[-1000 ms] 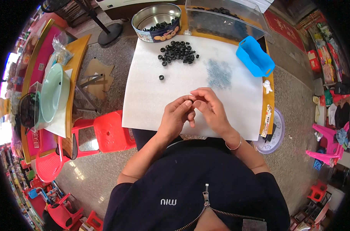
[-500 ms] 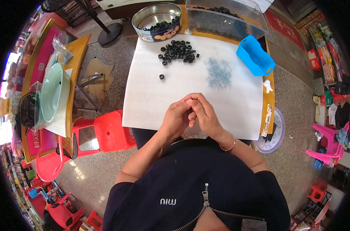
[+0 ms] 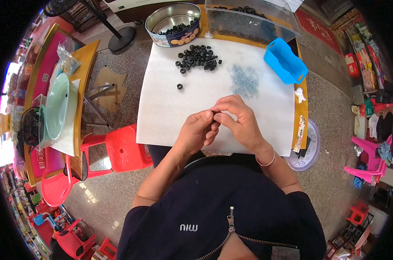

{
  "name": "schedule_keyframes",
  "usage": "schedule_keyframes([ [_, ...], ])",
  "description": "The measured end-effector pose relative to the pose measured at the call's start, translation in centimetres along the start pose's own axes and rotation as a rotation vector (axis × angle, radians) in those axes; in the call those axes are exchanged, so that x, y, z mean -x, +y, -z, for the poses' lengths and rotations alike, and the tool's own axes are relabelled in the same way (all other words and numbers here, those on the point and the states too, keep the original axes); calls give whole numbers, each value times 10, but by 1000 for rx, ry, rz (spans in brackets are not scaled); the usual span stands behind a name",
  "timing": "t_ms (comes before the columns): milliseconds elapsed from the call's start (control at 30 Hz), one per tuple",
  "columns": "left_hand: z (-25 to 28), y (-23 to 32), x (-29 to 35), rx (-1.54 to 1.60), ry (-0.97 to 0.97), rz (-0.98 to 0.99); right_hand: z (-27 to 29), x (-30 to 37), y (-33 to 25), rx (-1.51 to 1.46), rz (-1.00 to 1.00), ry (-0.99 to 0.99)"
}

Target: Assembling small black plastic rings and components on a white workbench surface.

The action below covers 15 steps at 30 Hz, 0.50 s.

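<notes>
Over the near part of a white sheet [image 3: 170, 117], both of my hands meet around a small black ring-shaped part [image 3: 214, 114], mostly covered by fingers. My left hand [image 3: 199, 131] is closed on it with thumb and fingers. The thumb and fingertips of my right hand [image 3: 240, 122] pinch at its top. Farther off lies a heap of small black ring-shaped parts [image 3: 198, 57], with one loose black ring [image 3: 179, 86] nearer to me. To the right of the heap spreads a patch of tiny bluish see-through pieces [image 3: 244, 81].
A round tin [image 3: 172, 41] with black parts stands at the far left of the table, beside a transparent bin [image 3: 252, 28]. On the right sit a blue plastic basket [image 3: 285, 63] and a small white figure [image 3: 299, 95]. A red stool [image 3: 124, 147] stands at left.
My right hand has lifted and shifted slightly right, its fingers opening away from the left hand. The black part now shows between my fingertips.
</notes>
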<state>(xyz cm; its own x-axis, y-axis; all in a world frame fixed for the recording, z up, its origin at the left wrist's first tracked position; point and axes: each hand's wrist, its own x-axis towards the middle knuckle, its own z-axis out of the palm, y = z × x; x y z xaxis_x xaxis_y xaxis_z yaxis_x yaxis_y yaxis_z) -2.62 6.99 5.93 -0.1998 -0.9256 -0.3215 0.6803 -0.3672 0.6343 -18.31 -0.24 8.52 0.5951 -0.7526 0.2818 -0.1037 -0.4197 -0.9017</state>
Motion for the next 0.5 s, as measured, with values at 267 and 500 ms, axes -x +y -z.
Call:
schedule_keyframes([
  [267, -5, 4, 2, 41, -42, 7, 5, -3, 1, -53, -26, -21],
  [500, -3, 6, 2, 122, -66, -13, 3, 0, 3, -212, -68, 58],
])
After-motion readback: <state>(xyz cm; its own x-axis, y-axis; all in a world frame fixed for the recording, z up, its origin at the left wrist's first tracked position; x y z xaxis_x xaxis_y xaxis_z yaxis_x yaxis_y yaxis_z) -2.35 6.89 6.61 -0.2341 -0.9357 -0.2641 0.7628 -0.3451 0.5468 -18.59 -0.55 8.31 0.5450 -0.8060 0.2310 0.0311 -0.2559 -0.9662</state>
